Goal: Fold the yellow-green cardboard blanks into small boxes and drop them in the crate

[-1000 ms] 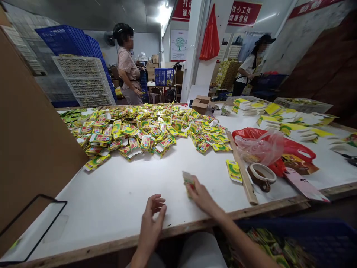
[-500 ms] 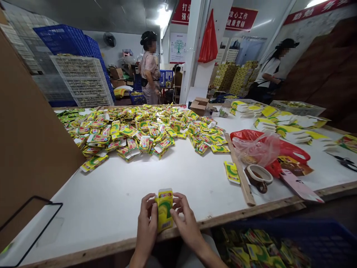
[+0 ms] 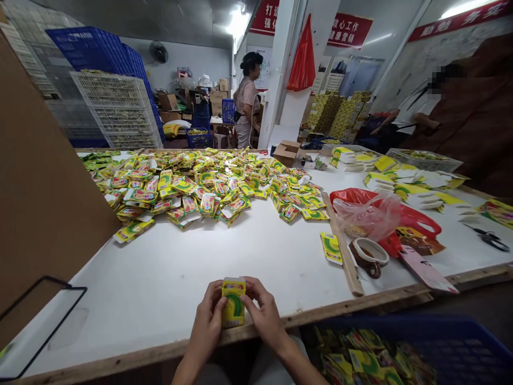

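Note:
A small yellow and green carton (image 3: pixel 233 303) stands upright between my two hands at the table's front edge. My left hand (image 3: pixel 208 315) grips its left side, thumb along the front face. On the other side my right hand (image 3: pixel 262 310) is closed on the carton, its thumb pressing the front and its fingers near the upper right corner. The white top flap shows at the upper end. Beyond them, a heap of similar cartons (image 3: pixel 208 187) spreads over the white table (image 3: pixel 192 267).
A wooden strip (image 3: pixel 345 251) divides the table, with a loose carton (image 3: pixel 331 247) beside it. To its right are a brown mug (image 3: pixel 368 256), plastic bags (image 3: pixel 372 208) and scissors (image 3: pixel 489 237). A blue crate (image 3: pixel 460 337) of packets is below right. Cardboard (image 3: pixel 52 176) stands left. Two people stand beyond.
My fingers have closed in around the carton, and its top flap has folded lower. The two people in the background have moved to the right.

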{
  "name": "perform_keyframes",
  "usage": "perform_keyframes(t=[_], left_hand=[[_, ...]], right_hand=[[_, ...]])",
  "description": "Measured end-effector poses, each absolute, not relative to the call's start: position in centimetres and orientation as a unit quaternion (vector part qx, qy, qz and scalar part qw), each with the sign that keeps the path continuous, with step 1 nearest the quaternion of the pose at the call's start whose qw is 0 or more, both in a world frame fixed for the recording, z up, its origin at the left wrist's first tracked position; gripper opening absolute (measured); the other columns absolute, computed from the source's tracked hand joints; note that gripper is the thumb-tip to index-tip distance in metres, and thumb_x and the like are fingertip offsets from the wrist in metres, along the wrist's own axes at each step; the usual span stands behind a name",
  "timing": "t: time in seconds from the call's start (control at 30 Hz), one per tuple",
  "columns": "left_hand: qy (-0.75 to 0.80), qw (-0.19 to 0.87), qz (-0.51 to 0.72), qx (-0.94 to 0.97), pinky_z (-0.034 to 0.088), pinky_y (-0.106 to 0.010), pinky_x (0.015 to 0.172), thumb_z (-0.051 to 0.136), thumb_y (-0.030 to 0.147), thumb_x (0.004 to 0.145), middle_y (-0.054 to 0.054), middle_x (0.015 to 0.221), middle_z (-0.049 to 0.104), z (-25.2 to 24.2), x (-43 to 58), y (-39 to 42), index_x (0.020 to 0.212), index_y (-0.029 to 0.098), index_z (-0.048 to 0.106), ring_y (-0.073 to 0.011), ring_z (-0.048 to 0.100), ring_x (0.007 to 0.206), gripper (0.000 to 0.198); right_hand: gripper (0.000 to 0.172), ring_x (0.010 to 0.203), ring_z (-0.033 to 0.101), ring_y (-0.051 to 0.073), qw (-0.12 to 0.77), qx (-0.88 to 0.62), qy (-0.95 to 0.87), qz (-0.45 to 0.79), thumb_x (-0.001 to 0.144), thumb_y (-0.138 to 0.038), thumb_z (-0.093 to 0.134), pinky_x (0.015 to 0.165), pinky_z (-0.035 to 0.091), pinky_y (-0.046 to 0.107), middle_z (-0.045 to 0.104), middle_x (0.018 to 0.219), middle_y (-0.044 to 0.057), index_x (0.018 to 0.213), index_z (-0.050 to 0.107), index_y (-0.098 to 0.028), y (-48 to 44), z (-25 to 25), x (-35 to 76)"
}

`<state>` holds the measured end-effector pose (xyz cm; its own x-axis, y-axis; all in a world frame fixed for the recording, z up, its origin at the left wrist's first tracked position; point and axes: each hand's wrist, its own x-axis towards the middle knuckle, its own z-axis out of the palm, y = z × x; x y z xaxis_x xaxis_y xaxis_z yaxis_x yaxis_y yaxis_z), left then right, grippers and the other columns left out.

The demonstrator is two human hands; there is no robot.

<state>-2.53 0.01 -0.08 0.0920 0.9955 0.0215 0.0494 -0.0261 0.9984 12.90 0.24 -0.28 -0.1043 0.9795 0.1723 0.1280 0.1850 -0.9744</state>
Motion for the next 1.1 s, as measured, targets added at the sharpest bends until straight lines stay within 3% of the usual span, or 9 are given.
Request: perform_keyframes(t=[0.1,0.23,0.33,0.57,0.7,0.77,0.87,1.0,1.1], left_hand=[[0.493,0.491,0.468,0.544,0.05,-0.033,0.085,0.048,0.034,0.086,-0.009,0.112,0.064,0.1,-2.7,0.1,0.109,0.021,0.051,-0.0221,0.06,0.104,0.026],[0.486,0.484,0.461,0.563,0.048,-0.034,0.086,0.046,0.033,0.088,-0.009,0.112,0.064,0.1,-2.8,0.0,0.112,0.02,0.05,-0.0224,0.059,0.105,0.027],[0.485,0.481,0.459,0.568,0.048,-0.033,0.086,0.044,0.032,0.089,-0.009,0.113,0.063,0.1,-2.9,0.0,0.113,0.02,0.05,-0.0223,0.06,0.103,0.028],[0.489,0.478,0.473,0.555,0.049,-0.033,0.086,0.047,0.032,0.088,-0.008,0.112,0.062,0.2,-2.8,-0.2,0.114,0.02,0.052,-0.021,0.059,0.102,0.028],[0.524,0.407,0.503,0.554,0.047,-0.035,0.089,0.052,0.031,0.086,-0.008,0.116,0.059,0.0,-2.2,-0.2,0.112,0.021,0.054,-0.0214,0.057,0.105,0.028],[0.521,0.389,0.515,0.558,0.044,-0.035,0.094,0.057,0.031,0.083,-0.008,0.123,0.054,-0.1,-1.8,-0.3,0.118,0.023,0.051,-0.0221,0.053,0.112,0.037],[0.501,0.448,0.496,0.549,0.042,-0.034,0.096,0.059,0.032,0.082,-0.009,0.129,0.052,-0.1,-1.4,-0.7,0.127,0.023,0.045,-0.0225,0.052,0.115,0.047],[0.474,0.56,0.489,0.472,0.048,-0.032,0.084,0.056,0.04,0.083,-0.01,0.114,0.062,-0.1,-1.5,-0.6,0.119,0.018,0.049,-0.0228,0.06,0.099,0.042],[0.447,0.603,0.5,0.433,0.048,-0.032,0.084,0.058,0.042,0.081,-0.01,0.112,0.062,-0.2,-1.7,-0.1,0.116,0.017,0.048,-0.0234,0.06,0.101,0.045]], right_hand=[[0.032,0.081,0.061,0.016,0.496,-0.45,-0.602,0.435,0.086,-0.024,0.052,0.074,0.05,0.027,0.064,0.093,0.003,0.118,0.048,-0.022,0.6,-0.2,13.1],[0.012,0.078,0.06,0.016,0.475,-0.446,-0.626,0.429,0.086,-0.025,0.052,0.072,0.049,0.027,0.064,0.083,0.002,0.095,0.058,-0.019,1.3,-0.4,13.2],[0.011,0.074,0.059,0.016,0.453,-0.445,-0.64,0.432,0.086,-0.026,0.052,0.069,0.047,0.026,0.063,0.078,0.001,0.086,0.061,-0.019,1.9,-0.2,13.1],[0.014,0.075,0.057,0.015,0.447,-0.444,-0.639,0.442,0.087,-0.027,0.053,0.071,0.046,0.026,0.064,0.081,0.002,0.089,0.064,-0.018,2.1,0.5,13.4],[0.011,0.071,0.055,0.015,0.492,-0.484,-0.607,0.395,0.085,-0.027,0.057,0.067,0.046,0.026,0.062,0.078,0.001,0.089,0.062,-0.019,1.1,0.6,12.8],[0.015,0.07,0.055,0.014,0.524,-0.501,-0.575,0.379,0.083,-0.026,0.06,0.066,0.046,0.026,0.061,0.08,0.001,0.096,0.059,-0.019,0.5,0.7,12.2],[0.018,0.074,0.058,0.015,0.535,-0.467,-0.574,0.408,0.084,-0.025,0.059,0.069,0.048,0.027,0.061,0.084,0.002,0.101,0.056,-0.02,-0.1,1.0,11.5],[0.016,0.089,0.056,0.018,0.543,-0.477,-0.594,0.353,0.086,-0.024,0.054,0.077,0.046,0.03,0.06,0.1,0.006,0.102,0.058,-0.02,0.2,0.8,11.6],[0.022,0.094,0.056,0.018,0.536,-0.493,-0.582,0.362,0.085,-0.022,0.056,0.08,0.045,0.031,0.059,0.106,0.007,0.107,0.055,-0.021,0.7,0.4,12.0]])
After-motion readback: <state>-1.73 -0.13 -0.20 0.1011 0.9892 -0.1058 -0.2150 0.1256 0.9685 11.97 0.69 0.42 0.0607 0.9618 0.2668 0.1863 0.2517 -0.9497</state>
